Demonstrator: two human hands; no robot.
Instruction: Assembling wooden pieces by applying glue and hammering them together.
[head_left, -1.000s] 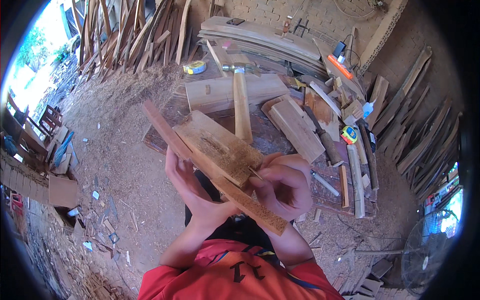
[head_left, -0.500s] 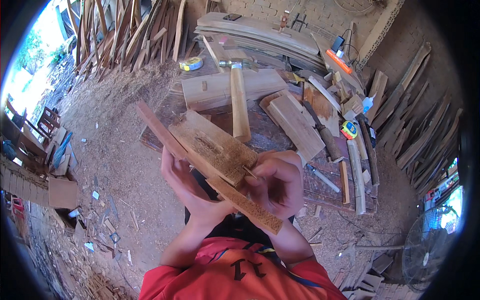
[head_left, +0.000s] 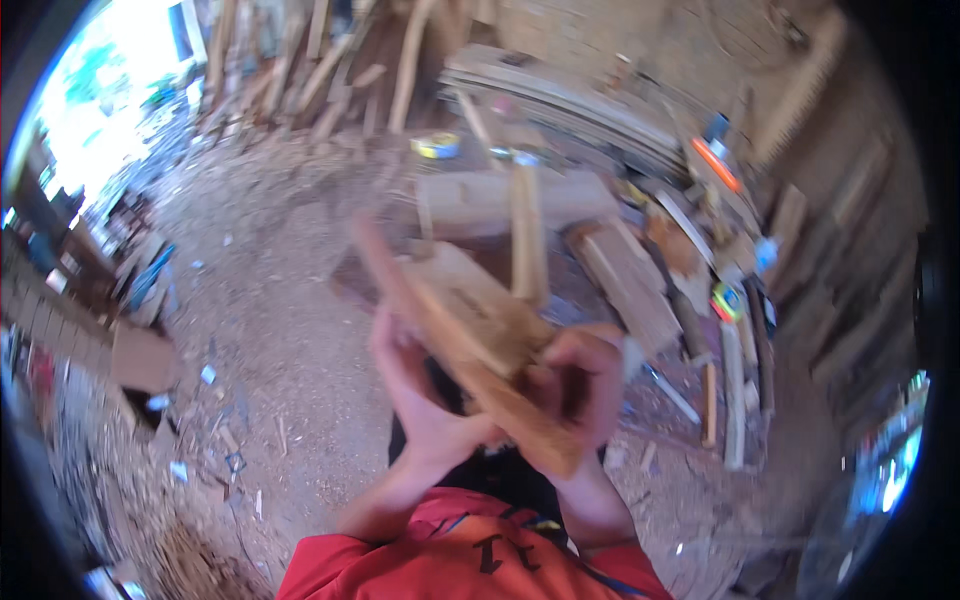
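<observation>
In front of my body I hold up a brown wooden block (head_left: 470, 292) with a slot-like mark in its upper face. A long narrow wooden strip (head_left: 438, 325) runs slantwise along the block's near side, its lower end toward me. My left hand (head_left: 425, 405) is closed round the strip from below, thumb stretched toward its lower end. At the block's right end my right hand (head_left: 590, 378) grips with bent fingers. Motion smears the picture, and whether a thin pin is between the right fingers cannot be made out.
Beyond my hands, a low worktable bears a hammer (head_left: 528, 230), thick boards (head_left: 628, 285), a yellow-blue tape measure (head_left: 436, 146) and a yellow-green tape measure (head_left: 726, 302). Stacked planks (head_left: 560, 95) lie behind. Wood shavings and scraps cover the floor (head_left: 270, 300). Timber leans against the wall.
The view has swung, so the table and room sit farther right and partly lower in the picture. Both hands keep their grip on the wood. The thin pin seen earlier is now lost in blur.
</observation>
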